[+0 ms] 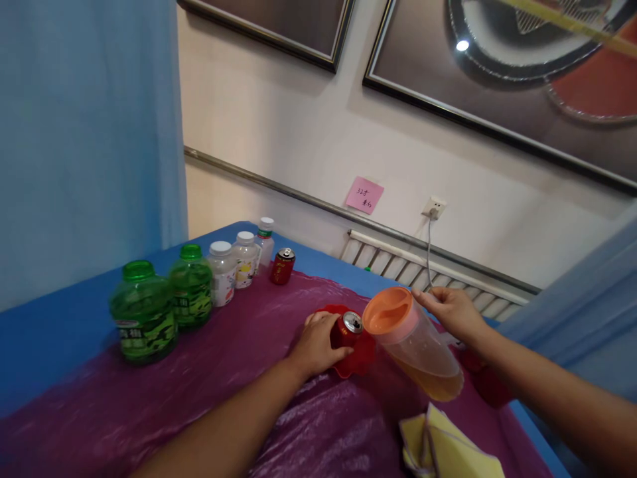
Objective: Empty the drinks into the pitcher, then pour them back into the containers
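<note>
My left hand [316, 344] is closed around a small red drink can [348, 325], whose opened top faces up. The can stands in a red scalloped dish [365, 358]. In my right hand [452, 312] is a clear plastic pitcher [423, 355] with an orange lid, held by its far right side; the handle itself is hidden. The pitcher tilts left, its lid edge close to the can's top, and amber liquid lies low inside it. Whether any liquid is flowing I cannot tell.
Two green jugs [143, 318], several white-capped clear bottles [222, 275] and another red can [283, 267] line the table's left. A yellow cloth [445, 445] lies at the front right. Purple plastic sheeting [223, 378] covers the blue table; a radiator [398, 262] stands behind.
</note>
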`<state>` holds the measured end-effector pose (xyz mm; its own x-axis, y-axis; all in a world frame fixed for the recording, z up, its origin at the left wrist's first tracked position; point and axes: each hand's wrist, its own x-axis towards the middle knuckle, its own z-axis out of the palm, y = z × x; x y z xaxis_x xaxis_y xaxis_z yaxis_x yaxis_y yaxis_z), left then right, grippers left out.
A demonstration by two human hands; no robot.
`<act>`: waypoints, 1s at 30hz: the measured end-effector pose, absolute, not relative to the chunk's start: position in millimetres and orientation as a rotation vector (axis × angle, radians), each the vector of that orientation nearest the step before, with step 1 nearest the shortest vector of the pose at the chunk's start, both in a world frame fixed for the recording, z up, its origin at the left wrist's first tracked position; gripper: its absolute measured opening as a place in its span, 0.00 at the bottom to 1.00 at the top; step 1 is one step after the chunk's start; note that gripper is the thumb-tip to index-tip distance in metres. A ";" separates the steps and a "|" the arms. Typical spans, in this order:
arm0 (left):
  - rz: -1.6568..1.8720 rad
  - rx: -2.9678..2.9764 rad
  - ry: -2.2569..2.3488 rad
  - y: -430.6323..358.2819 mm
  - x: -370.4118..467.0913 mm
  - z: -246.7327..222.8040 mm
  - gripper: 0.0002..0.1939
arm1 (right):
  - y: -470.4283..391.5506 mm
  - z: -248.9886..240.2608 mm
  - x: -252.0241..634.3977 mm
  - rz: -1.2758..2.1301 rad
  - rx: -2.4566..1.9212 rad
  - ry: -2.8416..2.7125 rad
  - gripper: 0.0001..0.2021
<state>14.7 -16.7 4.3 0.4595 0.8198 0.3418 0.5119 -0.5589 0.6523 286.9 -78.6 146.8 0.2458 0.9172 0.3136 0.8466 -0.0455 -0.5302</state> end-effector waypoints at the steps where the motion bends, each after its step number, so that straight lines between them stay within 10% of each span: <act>1: 0.889 2.250 1.114 -17.0 14.6 4.5 0.31 | -78.8 147.0 286.3 0.141 -1.897 -1.602 0.31; 30: 0.905 2.254 1.092 -16.7 13.5 2.6 0.31 | -80.0 147.4 286.8 0.161 -1.865 -1.622 0.31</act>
